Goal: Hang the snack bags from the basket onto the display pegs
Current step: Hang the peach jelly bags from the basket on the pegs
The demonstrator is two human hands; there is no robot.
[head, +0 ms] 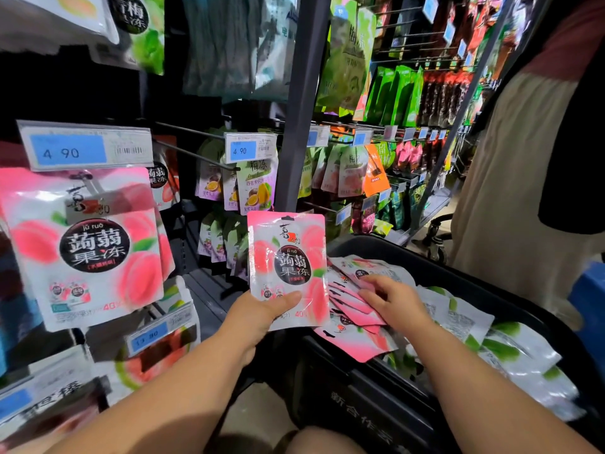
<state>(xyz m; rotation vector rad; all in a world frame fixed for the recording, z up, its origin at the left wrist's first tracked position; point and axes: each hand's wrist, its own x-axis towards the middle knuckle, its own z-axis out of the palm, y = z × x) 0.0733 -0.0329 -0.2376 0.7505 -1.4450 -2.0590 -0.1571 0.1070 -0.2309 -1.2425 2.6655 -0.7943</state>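
blue price tag (68, 149), bystander (517, 178) at right

The pink snack bag (288, 257) is glossy, light-catching plastic film, as are the bags (510, 352) heaped in the basket (458, 276) of dark matt moulded plastic, while the pegs (193, 152) are thin smooth metal rods carrying clear shiny plastic tag holders (85, 145) over paper labels (131, 149).
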